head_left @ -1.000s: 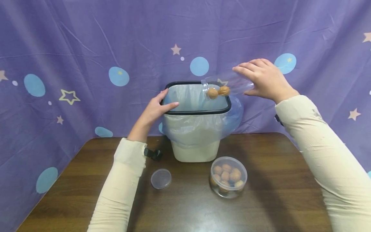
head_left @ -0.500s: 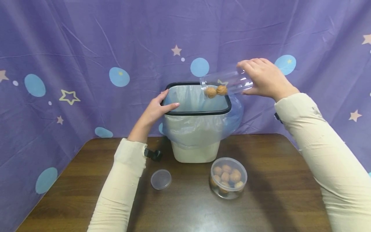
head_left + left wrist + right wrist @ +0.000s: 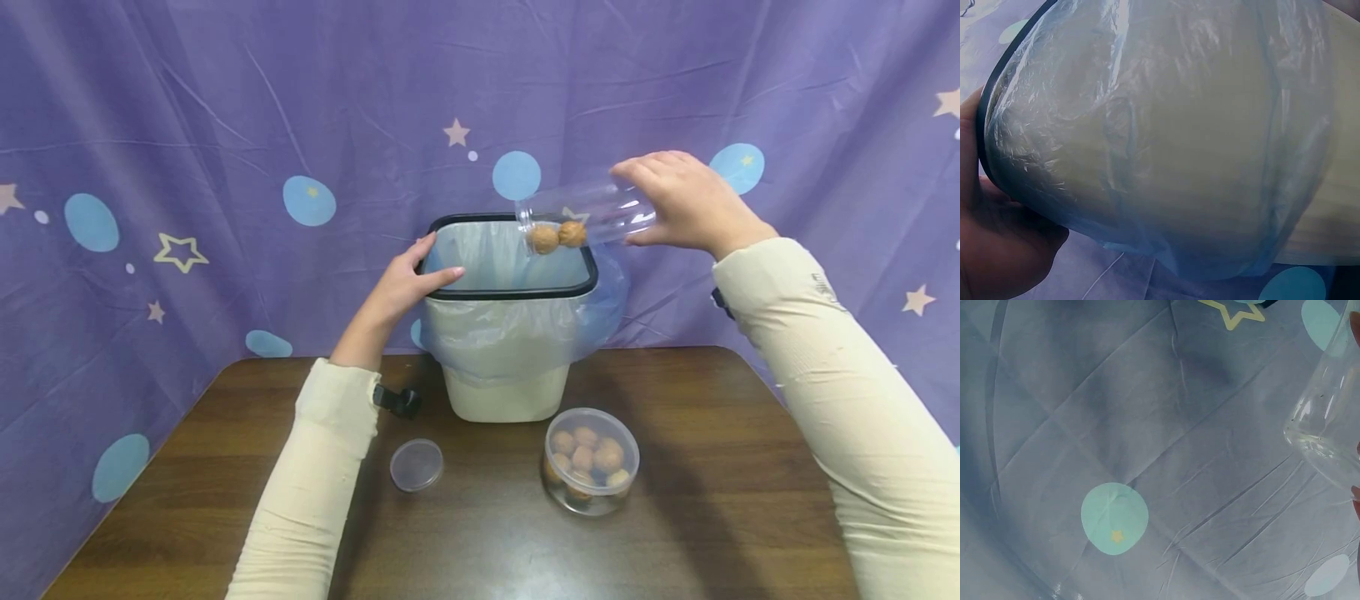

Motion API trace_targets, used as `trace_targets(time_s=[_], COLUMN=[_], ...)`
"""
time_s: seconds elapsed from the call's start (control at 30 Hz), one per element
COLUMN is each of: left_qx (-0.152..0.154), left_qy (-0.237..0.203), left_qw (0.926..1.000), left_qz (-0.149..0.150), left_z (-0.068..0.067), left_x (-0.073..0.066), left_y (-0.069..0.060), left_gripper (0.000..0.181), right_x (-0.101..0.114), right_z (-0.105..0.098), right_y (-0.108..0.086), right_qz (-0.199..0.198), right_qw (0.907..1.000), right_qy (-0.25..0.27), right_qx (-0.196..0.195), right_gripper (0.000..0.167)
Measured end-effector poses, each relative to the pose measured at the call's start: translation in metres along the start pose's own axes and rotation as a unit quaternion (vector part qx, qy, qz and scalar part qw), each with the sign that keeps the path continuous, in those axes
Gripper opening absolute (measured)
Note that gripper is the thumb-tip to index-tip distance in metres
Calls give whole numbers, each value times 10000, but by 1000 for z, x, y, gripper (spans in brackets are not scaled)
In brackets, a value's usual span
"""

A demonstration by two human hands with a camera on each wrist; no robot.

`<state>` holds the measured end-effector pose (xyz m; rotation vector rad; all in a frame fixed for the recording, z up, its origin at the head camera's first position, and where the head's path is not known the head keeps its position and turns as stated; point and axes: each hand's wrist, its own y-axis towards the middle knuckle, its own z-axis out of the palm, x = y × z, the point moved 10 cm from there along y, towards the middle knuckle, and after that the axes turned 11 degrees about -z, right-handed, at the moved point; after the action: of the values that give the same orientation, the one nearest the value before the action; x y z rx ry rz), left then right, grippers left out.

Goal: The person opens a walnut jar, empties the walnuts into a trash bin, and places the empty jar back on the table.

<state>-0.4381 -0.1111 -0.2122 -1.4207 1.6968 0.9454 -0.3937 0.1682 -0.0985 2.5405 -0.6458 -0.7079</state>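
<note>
My left hand (image 3: 401, 279) grips the left corner of the black rim of a white trash bin (image 3: 510, 396), which is lined with a translucent bluish bag (image 3: 495, 333). In the left wrist view that hand (image 3: 1004, 244) is against the dark rim. Over the bin's right part, my right hand (image 3: 686, 200) holds a clear plastic jar (image 3: 600, 204) by its base end. The jar lies nearly level, its uncapped mouth facing left. Two walnuts (image 3: 555, 237) sit inside near the mouth. The right wrist view catches only the jar's base (image 3: 1325, 431) and some fingertips.
On the brown wooden table (image 3: 480, 550) in front of the bin lies a round clear lid (image 3: 417, 465). A round clear tub (image 3: 591, 460) of several walnuts stands to its right. A purple curtain (image 3: 375, 100) hangs close behind.
My right hand and the jar shifted slightly, the jar's mouth moving a little left, with both walnuts still inside. The left hand stayed on the rim.
</note>
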Motion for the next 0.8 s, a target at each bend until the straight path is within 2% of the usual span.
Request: trace_targets(time_s=[0.3,0.53,0.8], left_qx=[-13,-10,9], left_qy=[9,-46,3], left_qw=[10000,10000,10000], left_qz=[-17,-39,-27], left_z=[-1,-2,0], left_x=[0,1,0], left_y=[-1,1,2], left_gripper=[85,84,84], right_x=[-4,-5,-7], right_z=[-4,0,9], right_y=[3,1,0], right_qz=[75,232,523], right_qw=[9991,9984,9925], right_qy=[395,469,763], right_qx=[-107,210,800], right_gripper=[81,80,81])
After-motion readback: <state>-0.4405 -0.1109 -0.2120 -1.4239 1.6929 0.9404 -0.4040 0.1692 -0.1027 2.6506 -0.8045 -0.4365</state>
